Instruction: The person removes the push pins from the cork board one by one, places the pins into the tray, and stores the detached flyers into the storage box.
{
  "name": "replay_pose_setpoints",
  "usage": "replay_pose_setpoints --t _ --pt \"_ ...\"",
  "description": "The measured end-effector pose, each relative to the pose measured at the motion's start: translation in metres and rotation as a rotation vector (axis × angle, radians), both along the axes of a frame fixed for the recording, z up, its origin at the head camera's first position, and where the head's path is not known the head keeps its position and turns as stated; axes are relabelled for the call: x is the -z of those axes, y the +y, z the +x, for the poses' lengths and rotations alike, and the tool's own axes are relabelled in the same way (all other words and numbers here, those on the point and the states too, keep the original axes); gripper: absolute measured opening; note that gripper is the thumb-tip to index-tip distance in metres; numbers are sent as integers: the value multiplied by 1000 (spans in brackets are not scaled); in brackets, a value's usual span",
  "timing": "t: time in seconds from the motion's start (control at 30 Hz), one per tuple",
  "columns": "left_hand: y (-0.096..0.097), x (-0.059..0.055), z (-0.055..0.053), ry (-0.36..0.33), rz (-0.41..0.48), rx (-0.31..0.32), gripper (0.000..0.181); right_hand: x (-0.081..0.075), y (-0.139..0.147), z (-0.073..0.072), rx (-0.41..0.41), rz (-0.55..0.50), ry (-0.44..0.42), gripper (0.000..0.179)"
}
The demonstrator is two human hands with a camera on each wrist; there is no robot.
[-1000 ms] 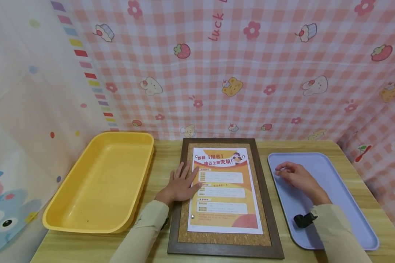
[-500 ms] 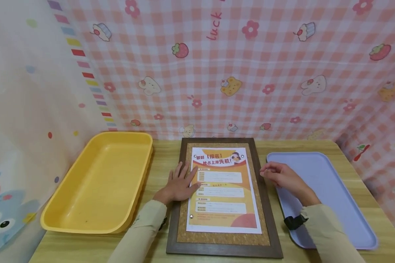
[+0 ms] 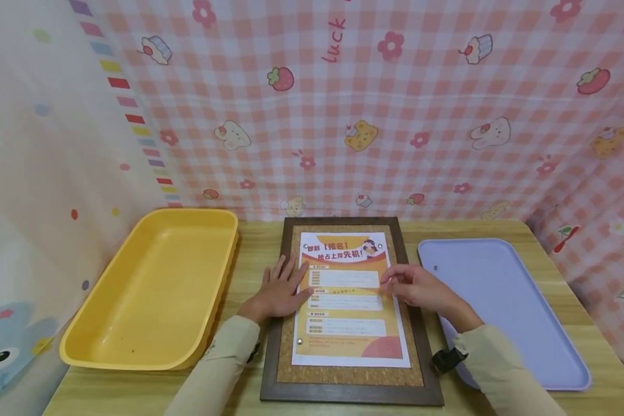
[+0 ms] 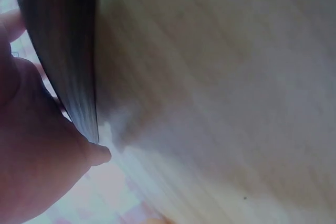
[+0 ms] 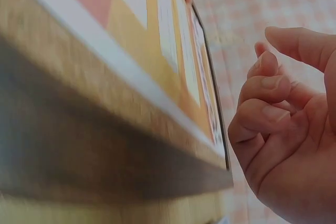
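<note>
Here, pink checked cloth point(image 3: 333, 110) hangs at twelve o'clock behind the wooden table point(image 3: 255, 257). The poster point(image 3: 345, 304) has the left hand point(image 3: 278, 293) spread at nine, the right hand point(image 3: 420, 288) bent at three; I can't tell if that pinches anything.

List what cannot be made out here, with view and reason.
Head view: fine print on the sheet, too small to read.
Head view: the speck on the lilac tray, too small to identify.
Head view: part of the tray, hidden by the right sleeve.
Left wrist view: part of the left hand, cut off by the left edge.
Right wrist view: detail of the dark frame, too blurred.
</note>
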State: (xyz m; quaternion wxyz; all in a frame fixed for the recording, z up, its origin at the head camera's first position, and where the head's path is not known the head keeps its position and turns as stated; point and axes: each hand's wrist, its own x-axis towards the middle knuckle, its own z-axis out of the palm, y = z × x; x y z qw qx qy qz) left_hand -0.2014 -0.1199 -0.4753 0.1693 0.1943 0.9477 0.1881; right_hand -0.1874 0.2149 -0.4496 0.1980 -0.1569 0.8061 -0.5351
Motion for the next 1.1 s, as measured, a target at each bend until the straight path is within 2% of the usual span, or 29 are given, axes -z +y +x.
replay_pose_setpoints --t 0.27,0.47,0.7,0.9,1.1 --pt "-1 -2 0 13 -35 2 68 4 -38 7 -126 25 16 11" --pt "0 -1 -3 -25 -44 1 70 3 -65 15 -245 6 1 11" --pt "0 7 -9 -46 -59 -16 73 6 -84 22 -284 5 14 6" --pt "0 2 -8 -31 -42 -15 72 5 -101 25 -348 16 65 7" --pt "2 1 -6 -40 -51 -1 70 10 -113 28 -382 4 47 5"
